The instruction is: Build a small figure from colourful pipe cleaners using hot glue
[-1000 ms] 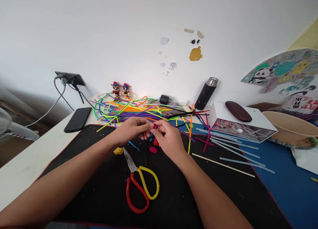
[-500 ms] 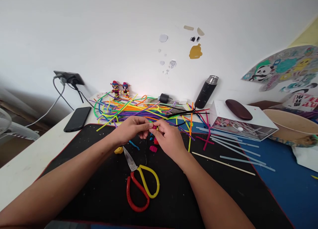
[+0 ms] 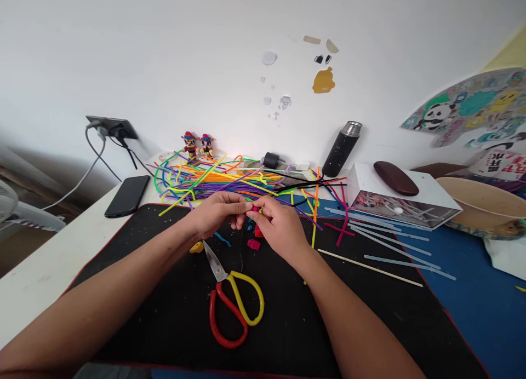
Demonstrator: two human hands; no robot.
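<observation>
Both hands meet above the black mat (image 3: 164, 308), fingertips pinched together. Between them is a small magenta pipe-cleaner piece (image 3: 255, 208), mostly hidden by the fingers. My left hand (image 3: 219, 212) grips it from the left with thumb and forefinger. From the other side my right hand (image 3: 277, 223) pinches it too. Just below the hands lie a magenta fuzzy piece (image 3: 253, 244), a red piece (image 3: 258, 232) and a short blue pipe cleaner (image 3: 222, 239). Scissors (image 3: 222, 275) with one red and one yellow handle rest nearer me, their tip beside a yellow piece (image 3: 196, 247).
Behind the hands spreads a pile of coloured pipe cleaners (image 3: 222, 181), with two small figures (image 3: 190, 145) by the wall. A phone (image 3: 127, 196) lies left. To the right are glue sticks (image 3: 394, 245), a wooden stick (image 3: 370, 267), a black flask (image 3: 340, 151) and a white box (image 3: 435, 195).
The hands stay together on the magenta piece with only slight finger movement. The camera view has shifted a little; the things on the mat look unmoved.
</observation>
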